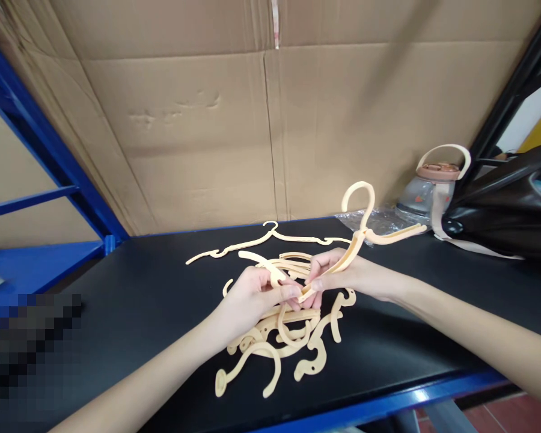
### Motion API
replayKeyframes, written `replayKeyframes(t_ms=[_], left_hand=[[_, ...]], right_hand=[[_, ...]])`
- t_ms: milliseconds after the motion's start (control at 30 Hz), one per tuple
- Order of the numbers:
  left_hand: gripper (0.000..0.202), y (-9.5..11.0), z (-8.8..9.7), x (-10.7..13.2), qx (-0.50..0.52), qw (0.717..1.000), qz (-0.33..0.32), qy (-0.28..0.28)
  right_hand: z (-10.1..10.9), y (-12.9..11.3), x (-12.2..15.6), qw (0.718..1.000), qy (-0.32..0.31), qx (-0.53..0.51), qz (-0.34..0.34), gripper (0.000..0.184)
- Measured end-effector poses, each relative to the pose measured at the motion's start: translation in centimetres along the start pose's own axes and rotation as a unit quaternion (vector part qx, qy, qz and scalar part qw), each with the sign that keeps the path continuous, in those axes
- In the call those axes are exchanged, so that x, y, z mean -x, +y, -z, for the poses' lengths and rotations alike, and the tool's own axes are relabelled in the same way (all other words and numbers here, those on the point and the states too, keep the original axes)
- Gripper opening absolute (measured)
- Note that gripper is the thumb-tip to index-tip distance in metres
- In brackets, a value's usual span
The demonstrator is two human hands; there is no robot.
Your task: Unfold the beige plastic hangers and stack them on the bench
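A cream plastic hanger [352,248], made of a hook and two arms, is tilted up in my right hand [338,273], whose fingers grip one arm near its end. Pinched in my left hand [261,294] is a curved hanger end piece [264,261]. Its inner end meets the tip of the hanger arm between my fingertips; whether the two are joined is hidden. Under my hands lies a pile of loose cream hanger parts [293,334], with a hook piece [252,355] at the front. Behind the pile rests a whole hanger [270,237].
A black tabletop [162,288] with a blue front edge [388,410] carries everything. A clear bottle [426,192] with a strap and a crinkled plastic bag [383,219] stand back right, near a black bag [514,198]. Cardboard [184,132] walls the back; a blue frame [63,150] rises left.
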State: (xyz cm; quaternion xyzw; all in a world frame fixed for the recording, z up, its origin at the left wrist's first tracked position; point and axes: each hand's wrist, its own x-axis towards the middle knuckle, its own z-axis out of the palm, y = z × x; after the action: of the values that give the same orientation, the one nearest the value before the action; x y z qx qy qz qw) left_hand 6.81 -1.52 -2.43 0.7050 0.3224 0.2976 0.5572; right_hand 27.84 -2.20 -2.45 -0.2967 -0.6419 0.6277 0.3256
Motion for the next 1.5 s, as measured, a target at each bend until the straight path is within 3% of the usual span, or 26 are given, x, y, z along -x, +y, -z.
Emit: replayKeyframes(t_ms=[333, 533, 667, 767, 833, 900, 967, 1033, 1067, 1133, 1267, 1367, 1500], left_hand=[[0.02, 0.1, -0.2, -0.3, 0.028, 0.995, -0.047, 0.089], [0.039, 0.2, -0.6, -0.3, 0.081, 0.992, 0.002, 0.098], [0.054, 0.0, -1.0, -0.1, 0.022, 0.997, 0.03, 0.064], [0.052, 0.2, -1.2, 0.4, -0.124, 0.992, -0.011, 0.03], [0.042, 0.5, -1.2, 0.9, -0.294, 0.949, -0.115, 0.014], [0.028, 0.8, -1.0, 1.3, -0.438, 0.863, -0.25, 0.036], [0.023, 1.1, -0.6, 1.4, -0.515, 0.777, -0.349, 0.102], [0.025, 1.2, 0.0, 1.2, -0.555, 0.723, -0.381, 0.158], [0.025, 1.2, 0.3, 1.1, -0.569, 0.71, -0.38, 0.166], [0.024, 0.9, 0.8, 0.8, -0.577, 0.717, -0.363, 0.144], [0.021, 0.3, 1.2, 0.5, -0.522, 0.793, -0.301, 0.092], [0.021, 0.3, 1.3, 0.6, -0.489, 0.829, -0.252, 0.101], [0.016, 0.7, 2.0, 0.2, -0.439, 0.872, -0.158, 0.149]], right_hand=[[-0.8, 0.3, -0.6, 0.992, 0.108, 0.01, 0.067, 0.021], [-0.9, 0.1, -0.4, 0.982, 0.152, -0.031, 0.111, 0.018], [-0.9, 0.0, -0.3, 0.978, 0.164, -0.059, 0.117, 0.02], [-0.7, 0.0, -0.3, 0.972, 0.189, -0.061, 0.126, 0.021], [-0.6, 0.0, -0.3, 0.968, 0.21, -0.048, 0.13, 0.023], [-0.5, 0.0, -0.2, 0.965, 0.226, -0.029, 0.13, 0.025], [-0.7, -0.1, -0.2, 0.967, 0.22, -0.013, 0.126, 0.026], [-1.0, -0.1, -0.2, 0.972, 0.198, -0.003, 0.124, 0.024], [-1.2, -0.1, -0.2, 0.975, 0.185, 0.0, 0.121, 0.023], [-1.6, 0.0, -0.2, 0.98, 0.167, 0.004, 0.107, 0.02], [-2.2, 0.1, -0.1, 0.987, 0.145, 0.002, 0.076, 0.022], [-2.0, 0.1, 0.0, 0.983, 0.161, -0.003, 0.086, 0.025], [-1.1, 0.1, -0.2, 0.962, 0.244, -0.02, 0.121, 0.032]])
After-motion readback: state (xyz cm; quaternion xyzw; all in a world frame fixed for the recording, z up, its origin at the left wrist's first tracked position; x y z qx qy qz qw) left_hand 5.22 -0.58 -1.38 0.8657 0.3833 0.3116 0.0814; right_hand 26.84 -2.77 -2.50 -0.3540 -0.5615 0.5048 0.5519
